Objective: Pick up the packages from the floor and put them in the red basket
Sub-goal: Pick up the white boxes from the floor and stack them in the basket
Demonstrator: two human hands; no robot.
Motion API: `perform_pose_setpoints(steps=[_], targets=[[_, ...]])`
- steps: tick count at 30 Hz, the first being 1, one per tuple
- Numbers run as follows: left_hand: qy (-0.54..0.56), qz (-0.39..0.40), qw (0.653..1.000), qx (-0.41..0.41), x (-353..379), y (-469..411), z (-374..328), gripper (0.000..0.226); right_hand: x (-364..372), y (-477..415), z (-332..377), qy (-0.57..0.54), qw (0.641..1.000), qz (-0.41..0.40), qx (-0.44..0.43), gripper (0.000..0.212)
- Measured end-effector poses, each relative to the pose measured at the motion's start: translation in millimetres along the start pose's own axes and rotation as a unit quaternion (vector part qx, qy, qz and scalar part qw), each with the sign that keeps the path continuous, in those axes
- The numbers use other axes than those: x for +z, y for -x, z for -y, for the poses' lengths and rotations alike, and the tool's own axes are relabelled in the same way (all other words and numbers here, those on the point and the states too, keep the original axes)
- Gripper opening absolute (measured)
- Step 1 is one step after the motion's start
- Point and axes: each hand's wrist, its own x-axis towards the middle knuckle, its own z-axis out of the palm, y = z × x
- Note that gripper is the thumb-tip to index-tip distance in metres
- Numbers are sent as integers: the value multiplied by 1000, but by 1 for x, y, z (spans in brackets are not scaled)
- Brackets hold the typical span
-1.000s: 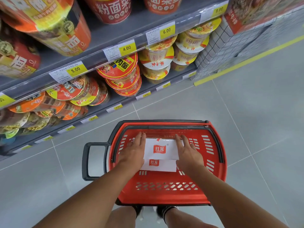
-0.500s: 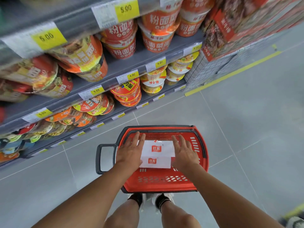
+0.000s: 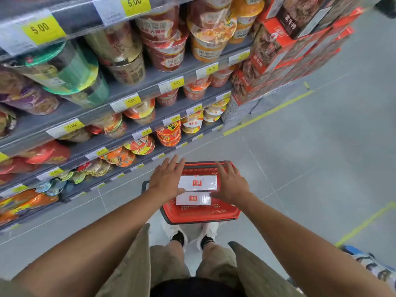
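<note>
Two white packages with red logos lie side by side inside the red basket (image 3: 201, 215) on the grey floor in front of my feet. The far package (image 3: 198, 182) and the near package (image 3: 194, 198) both lie flat. My left hand (image 3: 166, 179) hovers over the basket's left side with fingers spread straight. My right hand (image 3: 230, 182) hovers over the right side, fingers straight too. Neither hand holds anything, and both partly cover the package ends.
Grey shelves (image 3: 137, 116) stacked with instant noodle bowls and yellow price tags run along the left. Red boxes (image 3: 285, 46) are stacked at the shelf's end. The basket's black handle (image 3: 144, 185) sticks out left. Yellow floor lines (image 3: 267, 112) mark the tiles. A patterned object (image 3: 372, 266) lies at lower right.
The view has risen well away from the basket. Both hands have lifted off the packages, which stay in the basket, and now hover with spread fingers.
</note>
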Motion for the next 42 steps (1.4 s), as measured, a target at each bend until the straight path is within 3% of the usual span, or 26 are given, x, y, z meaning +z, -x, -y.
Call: perform_pose_setpoints(steps=[8,20,32,42], targets=[[38,-90,995,-7,-43,58,-8,118,-59,37,10,8,996,-63,-60,120],[143,-208,948,-193,-44,160,-26,120,-111,61,33,71,967,-69,-233,125],[169,-293,860,-382,6,287,-22,116,-97,101,135,138,892,-63,-427,123],[233,-314,762,-516,96,427,-3,117,-15,182,269,206,813,-10,-545,124]])
